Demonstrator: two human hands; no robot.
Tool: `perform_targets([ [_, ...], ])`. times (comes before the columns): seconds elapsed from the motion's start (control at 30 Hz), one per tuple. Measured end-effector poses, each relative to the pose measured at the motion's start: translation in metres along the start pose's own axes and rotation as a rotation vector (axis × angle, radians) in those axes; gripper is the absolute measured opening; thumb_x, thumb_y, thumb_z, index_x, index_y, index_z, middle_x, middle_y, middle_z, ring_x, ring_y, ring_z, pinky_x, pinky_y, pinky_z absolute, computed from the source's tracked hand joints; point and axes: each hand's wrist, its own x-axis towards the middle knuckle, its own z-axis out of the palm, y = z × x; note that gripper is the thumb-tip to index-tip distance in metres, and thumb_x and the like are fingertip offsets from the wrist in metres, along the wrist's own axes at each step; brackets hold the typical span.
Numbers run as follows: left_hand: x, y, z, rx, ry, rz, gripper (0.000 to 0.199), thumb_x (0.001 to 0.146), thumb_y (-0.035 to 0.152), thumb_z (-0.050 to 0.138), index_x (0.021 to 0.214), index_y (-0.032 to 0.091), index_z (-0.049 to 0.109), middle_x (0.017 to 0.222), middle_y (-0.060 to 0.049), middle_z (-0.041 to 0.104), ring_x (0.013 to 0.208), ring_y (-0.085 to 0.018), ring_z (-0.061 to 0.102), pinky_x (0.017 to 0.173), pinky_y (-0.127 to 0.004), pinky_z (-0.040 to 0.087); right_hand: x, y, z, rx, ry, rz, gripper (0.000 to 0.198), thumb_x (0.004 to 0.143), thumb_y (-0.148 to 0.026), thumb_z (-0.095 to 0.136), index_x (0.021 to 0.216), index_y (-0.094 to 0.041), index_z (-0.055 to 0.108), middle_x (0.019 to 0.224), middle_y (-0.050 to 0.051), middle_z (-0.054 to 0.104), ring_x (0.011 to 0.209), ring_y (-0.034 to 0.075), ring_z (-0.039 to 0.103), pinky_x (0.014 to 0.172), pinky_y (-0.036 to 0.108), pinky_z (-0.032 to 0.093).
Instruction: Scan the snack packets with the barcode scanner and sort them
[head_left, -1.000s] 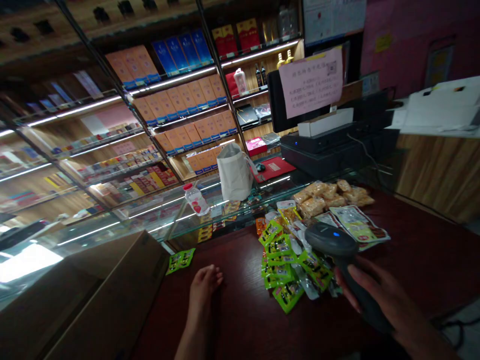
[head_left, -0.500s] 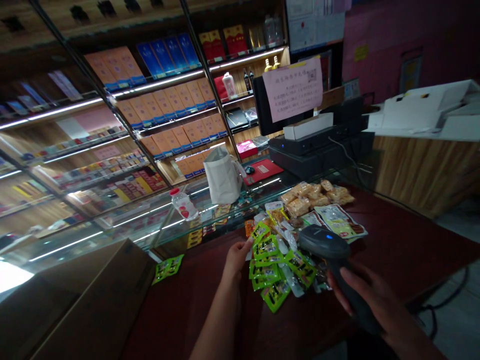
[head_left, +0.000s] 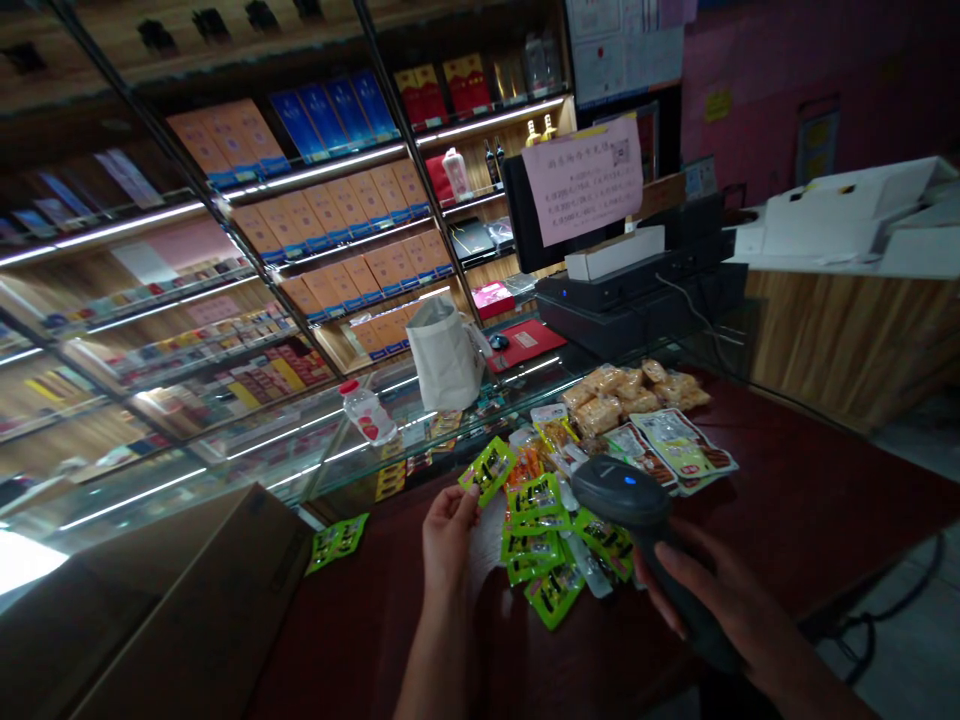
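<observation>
Nearest, lower right: right hand (head_left: 739, 625), fingers wrapped tight around the handle of a black barcode scanner (head_left: 637, 520), its head with a small blue light hanging above the heap of snack packets (head_left: 559, 545) on the dark red table (head_left: 817, 500). Centre: left hand (head_left: 448, 535), grip pinched closed on one green packet (head_left: 489, 468), which is raised clear of the table at the heap's left edge, just beside the scanner head. Lower left: brown cardboard box (head_left: 172, 610); one stray green packet (head_left: 337, 542) lies alone between the box and the left hand. Beyond the heap: larger flat pouches (head_left: 679, 448) and pale cracker packs (head_left: 637, 385). On the glass counter (head_left: 315, 450) behind: small plastic bottle with red cap (head_left: 365, 412), white bag (head_left: 446, 355). Farther: black till unit (head_left: 637, 295) with a pink notice (head_left: 583, 178) taped to its monitor. Farthest: lit shelves (head_left: 322, 170) of orange, blue and red boxes.
</observation>
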Motion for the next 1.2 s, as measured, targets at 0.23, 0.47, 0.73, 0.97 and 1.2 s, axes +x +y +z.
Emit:
perform_targets([
  [0.23,-0.027,0.015,-0.025,-0.087,0.055,0.015,0.045,0.052,0.043,0.090,0.080,0.015,0.070,0.063,0.003,0.063,0.052,-0.007,0.052,0.052,-0.019,0.040,0.001,0.001,0.036,-0.011,-0.251,0.011,0.046,0.083,-0.062,0.067,0.085,-0.016,0.064,0.062,-0.001,0.062,0.042,0.008,0.048,0.043,0.021,0.035],
  [0.47,-0.040,0.021,-0.039,-0.074,0.102,0.019,0.043,0.053,0.043,0.090,0.081,0.014,0.072,0.063,0.002,0.064,0.052,-0.008,0.052,0.051,-0.019,0.040,0.002,0.007,0.055,-0.018,-0.284,0.033,0.047,0.082,-0.063,0.067,0.092,-0.017,0.065,0.068,0.000,0.064,0.043,0.008,0.049,0.043,0.022,0.036],
  [0.73,-0.043,0.024,-0.044,-0.112,0.115,0.023,0.041,0.054,0.041,0.090,0.079,0.014,0.072,0.056,0.004,0.059,0.051,-0.008,0.051,0.053,-0.019,0.041,0.001,0.007,0.060,-0.046,-0.274,0.020,0.043,0.083,-0.060,0.068,0.086,-0.017,0.064,0.067,-0.001,0.063,0.044,0.008,0.049,0.044,0.022,0.036],
  [0.97,-0.042,0.019,-0.051,-0.156,0.102,0.023,0.040,0.053,0.039,0.091,0.078,0.014,0.071,0.063,0.002,0.064,0.052,-0.006,0.051,0.053,-0.018,0.041,0.001,0.008,0.067,-0.035,-0.272,0.014,0.043,0.083,-0.059,0.069,0.085,-0.017,0.065,0.069,0.000,0.065,0.043,0.008,0.049,0.043,0.021,0.036],
  [1.2,-0.024,-0.009,-0.095,-0.268,0.286,-0.149,0.034,0.055,0.024,0.091,0.078,0.012,0.069,0.062,0.003,0.063,0.050,-0.006,0.055,0.048,-0.016,0.046,0.002,0.020,0.052,-0.124,-0.238,0.086,0.045,0.084,-0.062,0.066,0.078,-0.017,0.069,0.057,0.001,0.062,0.042,0.010,0.049,0.042,0.023,0.038],
])
